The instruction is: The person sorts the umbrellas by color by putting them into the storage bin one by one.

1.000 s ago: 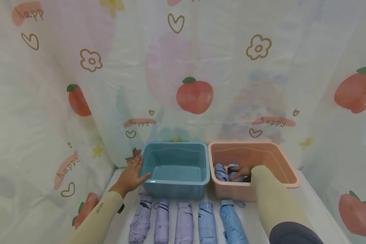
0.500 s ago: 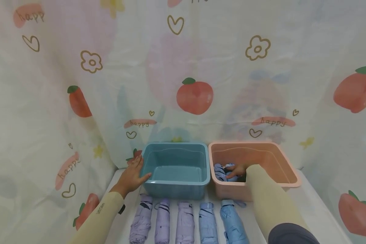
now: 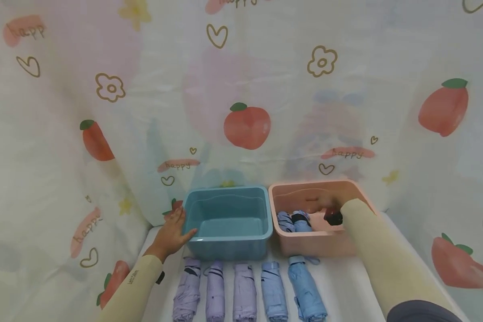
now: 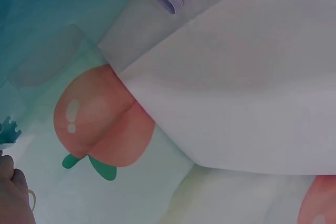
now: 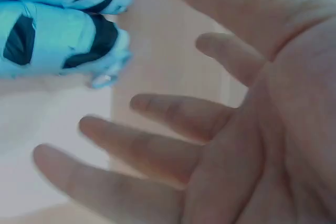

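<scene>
A printed curtain (image 3: 245, 89) with peaches, hearts and flowers is hung behind and beside a white table (image 3: 338, 286). Two bins are set side by side at the back of the table, touching or nearly so: a blue bin (image 3: 228, 223) on the left and a pink bin (image 3: 311, 241) on the right.

Nothing is seen inside the blue bin. Its outer left wall is touched by the left hand (image 3: 171, 235), whose fingers are held straight and flat against the plastic, the thumb lying along the front corner. In the left wrist view only a sliver of this hand (image 4: 13, 198) is caught at the lower left edge, the rest being filled by curtain cloth.

Two folded umbrellas (image 3: 294, 221) are laid side by side in the left part of the pink bin. The right hand (image 3: 326, 203) is held inside this bin, to the right of them and apart from them; in the head view it is blurred. In the right wrist view the right hand (image 5: 231, 145) is shown with fingers spread and relaxed, nothing being gripped, and the umbrellas (image 5: 63, 24) are seen just beyond the fingertips.

Five more folded umbrellas (image 3: 245, 290) are lined up in a row on the table in front of the bins, three lilac at the left and two blue at the right.
</scene>
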`<state>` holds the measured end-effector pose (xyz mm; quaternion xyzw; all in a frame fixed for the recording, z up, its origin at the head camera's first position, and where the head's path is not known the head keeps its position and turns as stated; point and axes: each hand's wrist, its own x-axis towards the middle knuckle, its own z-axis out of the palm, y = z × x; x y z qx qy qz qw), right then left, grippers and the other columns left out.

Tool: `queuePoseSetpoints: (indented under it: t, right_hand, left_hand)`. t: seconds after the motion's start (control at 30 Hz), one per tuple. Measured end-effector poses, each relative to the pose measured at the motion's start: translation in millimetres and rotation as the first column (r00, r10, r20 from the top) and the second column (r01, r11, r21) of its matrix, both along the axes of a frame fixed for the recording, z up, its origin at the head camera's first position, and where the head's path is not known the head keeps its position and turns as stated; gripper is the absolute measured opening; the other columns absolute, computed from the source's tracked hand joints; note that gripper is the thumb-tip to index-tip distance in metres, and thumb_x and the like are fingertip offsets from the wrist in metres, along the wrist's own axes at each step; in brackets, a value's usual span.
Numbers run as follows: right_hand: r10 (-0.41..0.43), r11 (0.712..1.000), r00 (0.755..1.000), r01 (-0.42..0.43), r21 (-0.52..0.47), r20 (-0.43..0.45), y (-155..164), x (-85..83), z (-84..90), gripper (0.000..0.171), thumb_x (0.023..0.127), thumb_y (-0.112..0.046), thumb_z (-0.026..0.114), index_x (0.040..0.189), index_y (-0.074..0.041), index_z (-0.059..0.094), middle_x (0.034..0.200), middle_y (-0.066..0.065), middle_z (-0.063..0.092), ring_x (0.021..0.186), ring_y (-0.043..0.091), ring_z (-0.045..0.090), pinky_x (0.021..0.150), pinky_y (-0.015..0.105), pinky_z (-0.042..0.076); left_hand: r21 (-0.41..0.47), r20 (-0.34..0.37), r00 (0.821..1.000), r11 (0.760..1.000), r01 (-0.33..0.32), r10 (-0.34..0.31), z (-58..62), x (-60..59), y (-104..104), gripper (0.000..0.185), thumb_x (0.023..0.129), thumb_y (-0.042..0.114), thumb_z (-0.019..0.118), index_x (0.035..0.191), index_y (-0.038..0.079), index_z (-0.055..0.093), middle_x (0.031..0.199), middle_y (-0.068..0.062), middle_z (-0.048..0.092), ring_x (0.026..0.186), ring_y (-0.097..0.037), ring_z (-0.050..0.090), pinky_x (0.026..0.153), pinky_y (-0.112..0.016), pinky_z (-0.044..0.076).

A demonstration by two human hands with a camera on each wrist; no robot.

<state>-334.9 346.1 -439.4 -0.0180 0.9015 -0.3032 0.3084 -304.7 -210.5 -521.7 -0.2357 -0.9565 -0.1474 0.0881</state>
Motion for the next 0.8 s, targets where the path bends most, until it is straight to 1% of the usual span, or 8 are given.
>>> queuePoseSetpoints:
  t: [0.13,0.2,0.37,0.43,0.5,0.6,0.7,0.8]
  right_hand:
    - [0.06,0.994,0.998,-0.063,-0.085,-0.036,6,15.9,11.7,0.082,0.091,-0.041,0.065,0.157,-0.016,0.022,0.142,0.028,0.041,0.107,0.039,0.061,0.071,0.044,0.056]
    - [0.1,0.988,0.991,-0.109,-0.108,-0.087,9,28.6,20.0,0.081,0.094,-0.04,0.063,0.157,-0.014,0.02,0.142,0.031,0.04,0.113,0.043,0.056,0.075,0.047,0.055]
    - [0.163,0.979,0.95,-0.189,-0.078,-0.267,13,61.9,35.8,0.077,0.095,-0.035,0.063,0.155,-0.008,0.023,0.138,0.034,0.043,0.118,0.046,0.052,0.075,0.051,0.054]
    - [0.173,0.973,0.919,-0.216,-0.085,-0.353,16,75.9,38.8,0.074,0.096,-0.03,0.063,0.155,-0.008,0.024,0.142,0.033,0.039,0.122,0.049,0.048,0.077,0.053,0.053]
    - [0.144,0.971,0.892,-0.211,-0.113,-0.429,18,90.8,38.9,0.072,0.096,-0.026,0.063,0.155,-0.009,0.026,0.146,0.031,0.034,0.123,0.05,0.046,0.081,0.054,0.052]
    - [0.068,0.982,0.851,-0.149,-0.116,-0.52,23,114.0,32.4,0.069,0.096,-0.025,0.064,0.152,-0.003,0.03,0.142,0.03,0.04,0.113,0.044,0.055,0.082,0.049,0.053]
    - [-0.024,0.994,0.816,-0.041,-0.099,-0.578,24,136.5,18.7,0.064,0.096,-0.026,0.064,0.148,0.001,0.037,0.123,0.024,0.057,0.097,0.031,0.063,0.075,0.042,0.055]
    - [-0.103,0.993,0.771,0.05,-0.102,-0.628,26,158.0,1.1,0.057,0.096,-0.024,0.063,0.144,-0.001,0.044,0.107,0.013,0.065,0.086,0.022,0.063,0.068,0.036,0.053]
  left_hand:
    - [0.007,0.007,1.0,1.0,-0.009,0.009,-1.2,-0.9,-1,0.089,0.095,0.055,0.052,0.148,-0.011,0.026,0.157,-0.024,0.018,0.142,-0.041,0.022,0.11,-0.055,0.025]
    - [0.004,-0.001,1.0,1.0,-0.005,0.005,-1.6,-0.9,-2,0.089,0.095,0.055,0.052,0.147,-0.012,0.027,0.156,-0.025,0.019,0.141,-0.042,0.023,0.11,-0.055,0.025]
    - [-0.002,-0.019,1.0,1.0,-0.002,0.002,-2.2,0.2,-3,0.089,0.095,0.055,0.053,0.146,-0.014,0.028,0.154,-0.028,0.023,0.141,-0.042,0.024,0.11,-0.054,0.026]
    - [0.002,-0.016,1.0,1.0,-0.001,0.001,-2.8,0.4,-2,0.089,0.095,0.055,0.052,0.146,-0.014,0.028,0.154,-0.028,0.023,0.141,-0.042,0.024,0.11,-0.054,0.026]
    - [0.003,-0.015,1.0,1.0,0.005,-0.005,-3.5,0.2,-1,0.09,0.095,0.056,0.051,0.146,-0.014,0.028,0.154,-0.028,0.022,0.141,-0.042,0.024,0.11,-0.055,0.026]
    - [-0.007,-0.019,1.0,1.0,0.007,-0.007,-4.4,-1.2,0,0.091,0.095,0.058,0.049,0.146,-0.014,0.028,0.154,-0.028,0.021,0.14,-0.043,0.024,0.109,-0.055,0.026]
    - [-0.009,-0.025,1.0,1.0,0.005,-0.006,-2.6,-1.3,0,0.09,0.095,0.057,0.05,0.145,-0.014,0.029,0.154,-0.028,0.022,0.14,-0.043,0.025,0.109,-0.055,0.027]
    - [0.002,-0.019,1.0,1.0,0.007,-0.007,-0.7,0.0,1,0.089,0.094,0.056,0.052,0.145,-0.014,0.029,0.155,-0.027,0.022,0.14,-0.043,0.025,0.109,-0.056,0.026]
